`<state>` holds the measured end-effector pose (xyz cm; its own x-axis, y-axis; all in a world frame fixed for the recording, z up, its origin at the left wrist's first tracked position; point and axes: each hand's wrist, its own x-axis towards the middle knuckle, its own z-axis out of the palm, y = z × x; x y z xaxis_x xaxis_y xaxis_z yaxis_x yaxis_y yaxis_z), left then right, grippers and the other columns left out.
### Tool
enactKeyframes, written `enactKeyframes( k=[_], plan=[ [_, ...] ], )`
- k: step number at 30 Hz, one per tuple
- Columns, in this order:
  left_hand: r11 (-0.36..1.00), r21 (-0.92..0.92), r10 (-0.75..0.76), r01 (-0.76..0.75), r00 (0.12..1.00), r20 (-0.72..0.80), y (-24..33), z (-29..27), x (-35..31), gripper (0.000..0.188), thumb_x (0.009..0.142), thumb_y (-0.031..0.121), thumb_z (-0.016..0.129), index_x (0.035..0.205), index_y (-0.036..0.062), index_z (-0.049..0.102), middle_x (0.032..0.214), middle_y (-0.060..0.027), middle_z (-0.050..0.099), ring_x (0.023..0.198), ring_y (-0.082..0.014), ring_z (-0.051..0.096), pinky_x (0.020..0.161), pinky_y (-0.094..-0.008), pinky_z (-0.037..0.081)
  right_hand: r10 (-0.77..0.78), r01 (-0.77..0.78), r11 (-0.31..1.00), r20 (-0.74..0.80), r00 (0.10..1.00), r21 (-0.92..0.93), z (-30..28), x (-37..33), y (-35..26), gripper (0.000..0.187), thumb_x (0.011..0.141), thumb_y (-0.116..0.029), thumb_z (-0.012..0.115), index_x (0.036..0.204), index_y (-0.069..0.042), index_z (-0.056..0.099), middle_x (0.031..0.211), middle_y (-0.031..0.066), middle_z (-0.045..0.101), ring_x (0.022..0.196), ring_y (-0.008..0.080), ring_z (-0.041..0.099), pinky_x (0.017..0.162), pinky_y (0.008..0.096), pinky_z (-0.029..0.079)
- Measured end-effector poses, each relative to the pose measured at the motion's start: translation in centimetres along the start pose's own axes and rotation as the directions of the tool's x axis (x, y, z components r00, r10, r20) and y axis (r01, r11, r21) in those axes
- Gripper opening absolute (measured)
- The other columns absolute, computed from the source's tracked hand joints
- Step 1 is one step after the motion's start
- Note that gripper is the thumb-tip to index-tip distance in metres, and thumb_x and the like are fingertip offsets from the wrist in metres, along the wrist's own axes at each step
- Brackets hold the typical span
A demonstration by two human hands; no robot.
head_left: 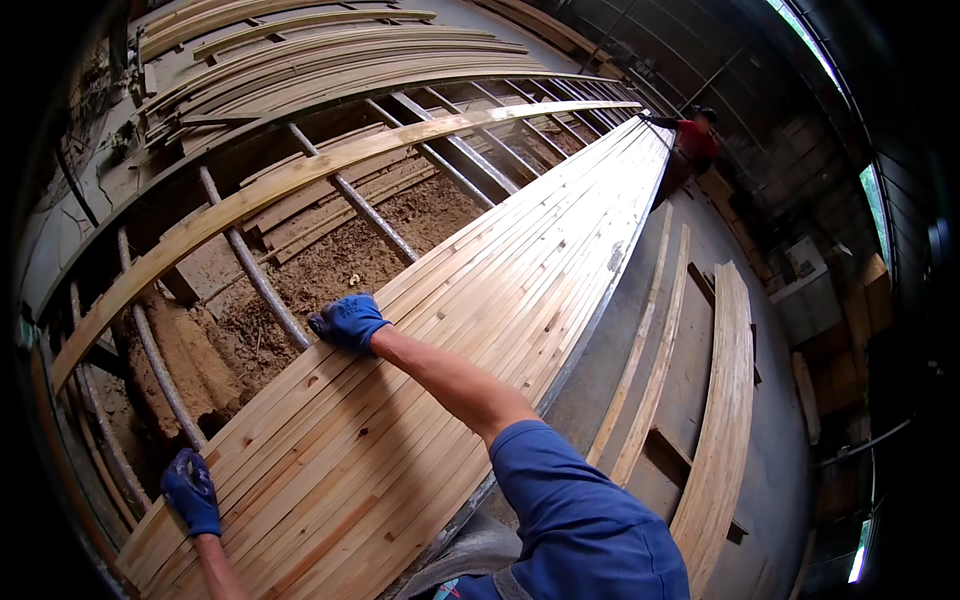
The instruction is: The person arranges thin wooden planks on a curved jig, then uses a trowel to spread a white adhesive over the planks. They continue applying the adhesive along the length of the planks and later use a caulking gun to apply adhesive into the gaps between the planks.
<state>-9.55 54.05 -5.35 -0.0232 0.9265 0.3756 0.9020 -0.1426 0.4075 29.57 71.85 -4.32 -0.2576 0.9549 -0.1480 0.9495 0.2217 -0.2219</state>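
Head view: wooden strips (pixel 480 300) lie packed side by side through the centre; the layer appears mostly formed, one board (pixel 290 180) lying apart on rollers (pixel 252 268). The strips' long axis runs lower left to upper right. Left hand (pixel 190 492) and right hand (pixel 350 322) curl at their left edge; grip cannot be told.
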Motion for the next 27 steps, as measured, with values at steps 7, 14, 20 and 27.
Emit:
enactKeyframes(
  k=[7,14,20,27],
  plan=[
    [1.0,0.015,-0.011,0.009,0.995,0.098,-0.5,-0.1,0.5,0.016,0.087,0.011,0.055,0.084,-0.004,0.061,0.082,-0.022,0.062,0.076,-0.0373,0.059,0.069,-0.0406,0.047,-0.014,0.013,1.0,0.179,0.984,0.007,-1.5,0.7,0.4,0.061,0.091,-0.054,0.033,0.086,-0.007,0.071,0.09,0.0198,0.067,0.088,0.0356,0.064,0.078,0.0444,0.049],
    [0.992,-0.109,0.083,-0.057,0.964,0.252,2.7,-2.7,3.2,0.038,0.079,0.019,0.067,0.109,-0.0041,0.057,0.101,-0.0227,0.059,0.093,-0.0382,0.056,0.084,-0.0419,0.044,-0.271,0.097,0.951,0.642,0.717,0.292,-1.0,8.9,2.7,0.074,0.087,-0.071,0.033,0.087,-0.008,0.073,0.088,0.012,0.069,0.086,0.0294,0.063,0.082,0.0405,0.047],
    [0.981,0.157,0.025,-0.116,0.873,0.488,5.6,-3.9,2.1,0.087,0.073,0.04,0.071,0.141,0.0025,0.033,0.138,-0.0182,0.039,0.128,-0.0347,0.037,0.108,-0.0467,0.03,-0.284,-0.209,0.916,0.922,0.265,0.342,2.4,10.6,3.4,0.079,0.082,-0.069,0.053,0.129,-0.006,0.054,0.125,0.0012,0.058,0.111,0.0125,0.049,0.102,0.0304,0.034],
    [0.954,0.239,0.013,-0.183,0.818,0.575,6.0,-4.5,5.0,0.092,0.07,0.053,0.069,0.14,0.0033,0.034,0.141,-0.0179,0.04,0.133,-0.0323,0.035,0.112,-0.0468,0.024,-0.379,-0.534,0.772,0.924,0.05,0.345,4.0,11.0,4.3,0.075,0.087,-0.063,0.05,0.133,-0.005,0.049,0.124,-0.0029,0.058,0.113,0.0082,0.048,0.106,0.0264,0.028]
  ],
)
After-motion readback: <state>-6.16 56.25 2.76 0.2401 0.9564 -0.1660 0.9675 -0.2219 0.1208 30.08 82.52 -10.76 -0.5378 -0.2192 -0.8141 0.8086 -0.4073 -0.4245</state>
